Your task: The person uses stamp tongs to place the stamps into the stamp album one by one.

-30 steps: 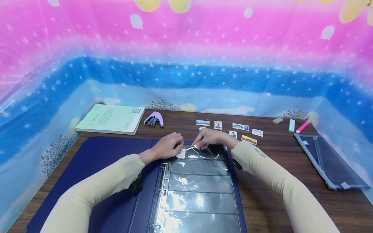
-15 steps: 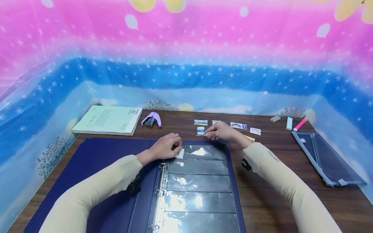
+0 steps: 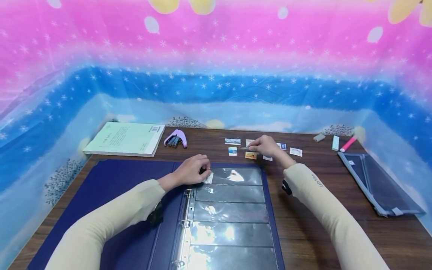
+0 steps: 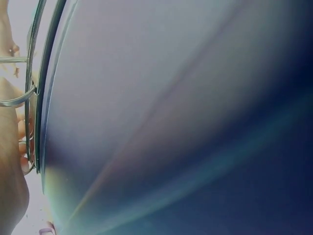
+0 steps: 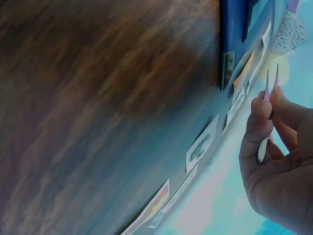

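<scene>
My right hand (image 3: 264, 145) pinches slim metal tweezers (image 5: 266, 98), hanging over the loose stamps at the back of the table. Their tips stand apart with nothing between them. Below lie an orange stamp (image 3: 251, 155), a blue stamp (image 3: 233, 151) and a grey stamp (image 3: 232, 141); others are partly covered by the hand. My left hand (image 3: 193, 169) has bent fingers at the top left of a clear pocket page (image 3: 233, 194) in an open blue binder (image 3: 129, 187). A small pale stamp (image 3: 208, 178) shows beside its thumb; whether the fingers grip it or the page is hidden.
At the back left are a pale green book (image 3: 125, 138) and a lilac hole punch or stapler-like tool (image 3: 175, 138). On the right lie a dark mesh zip pouch (image 3: 378, 183), a pink pen (image 3: 348, 144), a pale eraser-like block (image 3: 335, 143) and a grey block (image 3: 318, 138).
My right hand has left the top pocket with the tweezers and moved back over the loose stamps, then slightly right. The lifted pocket film has dropped flat. My left hand stays put.
</scene>
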The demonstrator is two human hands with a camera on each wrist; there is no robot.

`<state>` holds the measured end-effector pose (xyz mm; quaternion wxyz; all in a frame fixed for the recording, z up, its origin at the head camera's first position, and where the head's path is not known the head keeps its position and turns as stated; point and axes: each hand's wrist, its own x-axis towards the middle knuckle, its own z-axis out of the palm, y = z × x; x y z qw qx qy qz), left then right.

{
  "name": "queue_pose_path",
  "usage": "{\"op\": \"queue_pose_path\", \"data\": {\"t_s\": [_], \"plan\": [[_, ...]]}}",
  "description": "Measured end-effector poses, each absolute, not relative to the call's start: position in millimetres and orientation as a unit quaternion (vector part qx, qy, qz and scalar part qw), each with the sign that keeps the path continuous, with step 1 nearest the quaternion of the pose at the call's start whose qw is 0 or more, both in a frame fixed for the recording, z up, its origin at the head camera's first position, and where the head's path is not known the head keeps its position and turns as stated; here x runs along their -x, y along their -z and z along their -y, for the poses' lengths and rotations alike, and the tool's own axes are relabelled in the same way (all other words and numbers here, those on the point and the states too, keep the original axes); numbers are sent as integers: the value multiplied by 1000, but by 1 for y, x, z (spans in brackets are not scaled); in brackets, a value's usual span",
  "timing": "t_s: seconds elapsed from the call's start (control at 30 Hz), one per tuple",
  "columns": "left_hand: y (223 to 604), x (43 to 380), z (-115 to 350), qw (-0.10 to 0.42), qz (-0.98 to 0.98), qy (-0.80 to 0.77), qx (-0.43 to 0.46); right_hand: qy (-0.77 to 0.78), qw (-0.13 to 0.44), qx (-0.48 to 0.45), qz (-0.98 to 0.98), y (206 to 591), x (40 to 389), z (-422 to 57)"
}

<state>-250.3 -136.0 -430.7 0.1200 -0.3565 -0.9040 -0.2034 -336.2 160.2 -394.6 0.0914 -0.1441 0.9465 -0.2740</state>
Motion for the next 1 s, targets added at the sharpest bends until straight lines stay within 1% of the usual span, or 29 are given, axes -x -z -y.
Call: {"op": "queue_pose_path", "data": {"t_s": [0.2, 0.47, 0.7, 0.87, 1.0], "plan": [[432, 251, 136, 128, 900, 206, 361, 244, 86, 168, -951, 399, 338, -152], [434, 253, 136, 120, 902, 205, 360, 222, 73, 158, -959, 400, 340, -141], [434, 253, 136, 124, 901, 204, 363, 207, 60, 144, -966, 400, 340, -136], [432, 252, 137, 120, 900, 206, 365, 211, 49, 138, -966, 400, 339, -134], [432, 253, 137, 118, 900, 204, 368, 243, 44, 130, -960, 398, 336, -133]]}}
